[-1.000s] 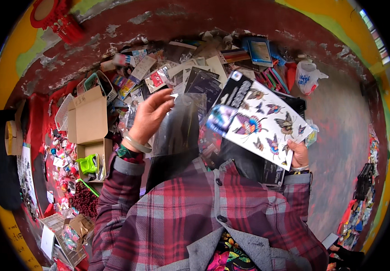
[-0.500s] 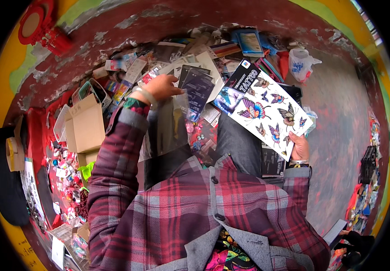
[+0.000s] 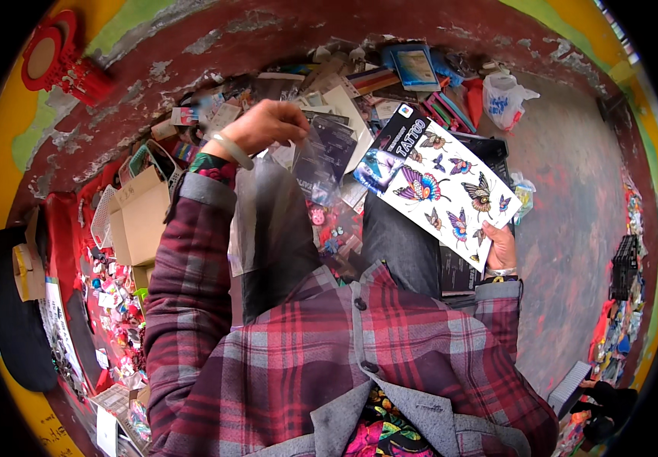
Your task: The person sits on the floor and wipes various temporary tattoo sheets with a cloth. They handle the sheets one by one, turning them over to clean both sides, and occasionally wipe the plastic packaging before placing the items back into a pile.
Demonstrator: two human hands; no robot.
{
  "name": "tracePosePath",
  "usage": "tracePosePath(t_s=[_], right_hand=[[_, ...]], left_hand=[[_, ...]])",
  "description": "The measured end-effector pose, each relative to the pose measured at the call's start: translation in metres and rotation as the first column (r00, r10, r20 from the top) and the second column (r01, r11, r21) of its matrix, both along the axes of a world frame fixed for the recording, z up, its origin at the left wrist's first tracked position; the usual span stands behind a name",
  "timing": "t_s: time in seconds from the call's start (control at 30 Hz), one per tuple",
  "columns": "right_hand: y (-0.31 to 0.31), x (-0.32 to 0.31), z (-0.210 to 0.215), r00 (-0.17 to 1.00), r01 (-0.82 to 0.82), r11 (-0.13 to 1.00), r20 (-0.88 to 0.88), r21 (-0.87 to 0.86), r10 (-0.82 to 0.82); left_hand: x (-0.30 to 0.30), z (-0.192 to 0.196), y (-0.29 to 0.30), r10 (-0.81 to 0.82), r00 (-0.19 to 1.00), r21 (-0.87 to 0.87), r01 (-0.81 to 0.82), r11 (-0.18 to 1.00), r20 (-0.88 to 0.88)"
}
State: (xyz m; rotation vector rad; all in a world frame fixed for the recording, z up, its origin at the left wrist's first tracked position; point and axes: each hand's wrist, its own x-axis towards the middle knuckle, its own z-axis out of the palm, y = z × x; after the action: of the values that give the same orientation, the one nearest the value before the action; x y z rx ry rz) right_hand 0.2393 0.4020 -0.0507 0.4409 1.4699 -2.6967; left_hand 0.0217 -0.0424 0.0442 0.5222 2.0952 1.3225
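Clear plastic sleeve [image 3: 268, 206] hangs pinched in the left hand [image 3: 262, 126] at eleven o'clock, apparently unfilled, while the right hand [image 3: 501, 247] grips the butterfly sticker sheet [image 3: 451, 190], seemingly not yet sleeved.

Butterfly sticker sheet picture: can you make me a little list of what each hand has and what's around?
left hand: raised, pinching a clear plastic sleeve at its top
right hand: holding the butterfly sticker sheet at its lower edge
sticker sheet: white, colourful butterflies, dark top corner
cardboard box: open, left of the person
floor pile: many packets and cards ahead
plastic bag: white, upper right
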Motion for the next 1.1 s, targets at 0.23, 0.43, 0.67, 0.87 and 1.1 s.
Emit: tracePosePath(t_s=[0.23,0.43,0.67,0.87,1.1], right_hand=[[0.005,0.000,-0.003,1.000,0.008,0.999,-0.030,0.042,-0.006],[0.001,-0.002,0.001,0.998,0.007,1.000,-0.065,0.025,-0.006],[-0.008,-0.004,0.012,0.995,-0.029,1.000,-0.091,0.010,0.029],[-0.011,-0.005,0.017,0.994,-0.031,0.999,-0.102,-0.007,0.030],[-0.010,-0.006,0.011,0.993,-0.036,0.999,-0.111,0.004,0.036]], left_hand=[[0.027,0.073,-0.032,0.161,0.972,0.414,-0.079,0.907,-0.169],[0.035,0.107,-0.063,0.309,0.923,0.560,-0.134,0.818,-0.230],[0.039,0.128,-0.093,0.447,0.876,0.734,-0.184,0.654,-0.179],[0.043,0.140,-0.099,0.567,0.801,0.827,-0.178,0.534,-0.194],[0.037,0.139,-0.101,0.690,0.703,0.873,-0.216,0.437,-0.171]])
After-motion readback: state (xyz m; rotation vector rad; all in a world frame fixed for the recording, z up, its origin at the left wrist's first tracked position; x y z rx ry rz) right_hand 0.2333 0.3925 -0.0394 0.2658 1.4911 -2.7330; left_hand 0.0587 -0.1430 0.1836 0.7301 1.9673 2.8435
